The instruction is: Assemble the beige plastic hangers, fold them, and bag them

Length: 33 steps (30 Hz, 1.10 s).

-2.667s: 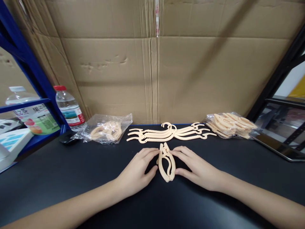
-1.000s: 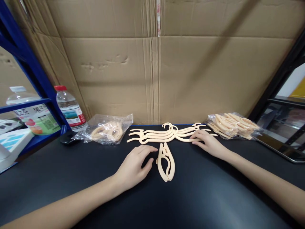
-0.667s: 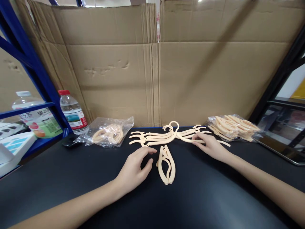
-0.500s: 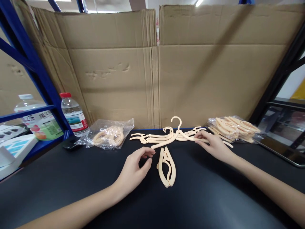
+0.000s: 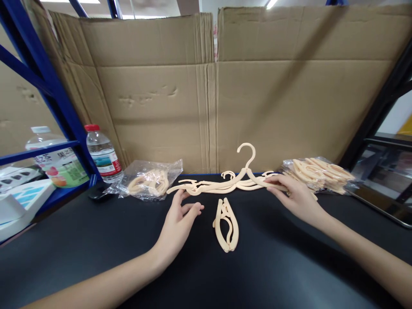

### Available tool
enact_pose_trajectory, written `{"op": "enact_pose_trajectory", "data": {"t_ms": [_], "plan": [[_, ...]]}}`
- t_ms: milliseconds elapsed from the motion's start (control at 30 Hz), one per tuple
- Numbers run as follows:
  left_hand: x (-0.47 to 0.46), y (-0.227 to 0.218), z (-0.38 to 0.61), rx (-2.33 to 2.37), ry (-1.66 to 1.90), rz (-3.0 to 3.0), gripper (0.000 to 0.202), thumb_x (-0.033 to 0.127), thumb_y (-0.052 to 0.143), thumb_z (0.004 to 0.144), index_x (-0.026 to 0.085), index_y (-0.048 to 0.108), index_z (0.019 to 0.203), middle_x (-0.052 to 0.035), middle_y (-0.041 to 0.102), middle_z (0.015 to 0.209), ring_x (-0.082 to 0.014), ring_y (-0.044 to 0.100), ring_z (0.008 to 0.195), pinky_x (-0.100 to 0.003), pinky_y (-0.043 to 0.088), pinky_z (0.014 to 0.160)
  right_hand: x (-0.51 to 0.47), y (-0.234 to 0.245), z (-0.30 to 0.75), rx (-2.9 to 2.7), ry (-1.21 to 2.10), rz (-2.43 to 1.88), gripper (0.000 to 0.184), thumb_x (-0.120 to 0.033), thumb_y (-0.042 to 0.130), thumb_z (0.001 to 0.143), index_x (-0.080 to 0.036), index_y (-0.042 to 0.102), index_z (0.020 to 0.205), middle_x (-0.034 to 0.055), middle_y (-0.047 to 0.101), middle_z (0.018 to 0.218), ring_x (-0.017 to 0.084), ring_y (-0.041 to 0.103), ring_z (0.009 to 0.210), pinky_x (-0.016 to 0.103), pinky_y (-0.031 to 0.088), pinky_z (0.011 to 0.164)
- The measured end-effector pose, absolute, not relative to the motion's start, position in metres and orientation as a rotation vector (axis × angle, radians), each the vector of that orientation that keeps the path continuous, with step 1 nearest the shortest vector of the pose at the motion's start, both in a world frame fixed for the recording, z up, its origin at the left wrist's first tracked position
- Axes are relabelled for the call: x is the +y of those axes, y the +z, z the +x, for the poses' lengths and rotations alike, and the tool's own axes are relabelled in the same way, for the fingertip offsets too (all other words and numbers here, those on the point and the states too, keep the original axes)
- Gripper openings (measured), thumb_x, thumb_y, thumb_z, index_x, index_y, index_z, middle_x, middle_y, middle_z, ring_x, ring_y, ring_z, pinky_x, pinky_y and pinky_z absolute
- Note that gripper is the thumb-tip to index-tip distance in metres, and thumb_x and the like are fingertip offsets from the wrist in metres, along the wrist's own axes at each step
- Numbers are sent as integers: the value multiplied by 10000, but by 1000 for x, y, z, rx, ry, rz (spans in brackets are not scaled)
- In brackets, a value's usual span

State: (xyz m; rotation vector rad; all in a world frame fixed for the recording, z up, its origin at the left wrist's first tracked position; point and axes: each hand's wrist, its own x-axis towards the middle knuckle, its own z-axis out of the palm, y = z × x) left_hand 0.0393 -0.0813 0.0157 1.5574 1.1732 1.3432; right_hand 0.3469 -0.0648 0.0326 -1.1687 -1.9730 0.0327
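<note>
My right hand (image 5: 298,199) is closed on the right arm of a cream plastic hanger (image 5: 246,169), which it holds up off a pile of unfolded hangers (image 5: 206,186) with the hook upright. My left hand (image 5: 178,221) reaches toward the hanger's left arm with fingers apart, its fingertips just under that arm. Between my hands, a folded cream hanger (image 5: 226,223) lies flat on the black table (image 5: 96,240).
A clear bag of folded hangers (image 5: 148,182) lies at the left, and a stack of bagged hangers (image 5: 317,174) at the right. A water bottle (image 5: 103,154) stands by the blue shelf (image 5: 38,146). Cardboard (image 5: 209,94) walls the back.
My right hand left the folded hanger, reached back to the pile and lifted one unfolded hanger. My left hand moved forward toward its left arm. The camera tilted up.
</note>
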Motion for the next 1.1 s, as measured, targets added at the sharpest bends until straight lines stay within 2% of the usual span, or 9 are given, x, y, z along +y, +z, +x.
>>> {"op": "enact_pose_trajectory", "data": {"t_ms": [133, 267, 367, 533, 667, 767, 833, 967, 1100], "plan": [[-82, 20, 39, 1092, 1307, 1640, 379, 312, 525, 852, 247, 398, 1203, -70, 454, 1270, -163, 650, 894, -322, 542, 812, -70, 32, 339, -2042, -4, -1143, 168, -307, 469, 913, -214, 586, 989, 68, 670, 956, 222, 640, 873, 356, 522, 757], [-83, 19, 39, 997, 1250, 1671, 625, 286, 538, 846, 291, 233, 1392, -80, 451, 1302, -139, 625, 873, -326, 530, 826, -73, 28, 335, -2070, 45, -1133, 155, -291, 471, 915, -218, 580, 996, 62, 663, 945, 207, 641, 845, 338, 526, 725], [-83, 16, 40, 988, 1235, 1736, 699, 262, 536, 841, 289, 183, 1444, -78, 497, 1232, -123, 600, 850, -322, 516, 834, -74, 26, 332, -2076, 66, -1124, 151, -301, 482, 912, -216, 586, 983, 57, 665, 933, 200, 647, 835, 331, 529, 729], [-80, 13, 38, 1021, 1275, 1839, 644, 271, 519, 861, 253, 246, 1443, -47, 566, 1031, -139, 571, 899, -303, 489, 832, -76, 28, 329, -2086, 32, -1103, 146, -274, 496, 902, -214, 596, 990, 59, 677, 923, 198, 653, 835, 322, 533, 722], [-79, 16, 37, 1035, 1295, 1836, 625, 290, 532, 861, 232, 282, 1431, -38, 594, 980, -147, 569, 864, -301, 485, 813, -75, 28, 328, -2144, -69, -1011, 168, -207, 498, 897, -217, 596, 1033, 65, 677, 949, 200, 645, 876, 332, 527, 764], [-80, 19, 36, 1094, 1268, 1856, 511, 317, 531, 859, 211, 431, 1350, -48, 614, 992, -169, 569, 880, -300, 470, 808, -75, 27, 329, -2186, -143, -953, 205, -156, 480, 901, -210, 590, 1066, 70, 663, 971, 193, 627, 909, 331, 513, 800], [-80, 21, 36, 1135, 1243, 1870, 420, 334, 531, 854, 191, 540, 1249, -46, 627, 952, -169, 566, 827, -280, 464, 753, -75, 28, 330, -2195, -178, -947, 208, -145, 471, 907, -204, 589, 1068, 71, 656, 967, 186, 618, 903, 324, 506, 802], [-81, 24, 36, 1179, 1248, 1840, 385, 350, 542, 845, 192, 578, 1195, -25, 632, 862, -151, 537, 711, -246, 427, 640, -75, 31, 335, -2189, -380, -996, 133, -194, 514, 901, -186, 617, 986, 67, 663, 904, 209, 595, 868, 354, 479, 792], [-81, 26, 36, 1167, 1275, 1795, 384, 359, 546, 853, 206, 567, 1205, -15, 637, 856, -147, 532, 713, -240, 411, 644, -77, 35, 340, -2088, -721, -1166, 158, -305, 542, 897, -176, 630, 870, 52, 680, 845, 209, 601, 759, 334, 453, 691]]}}
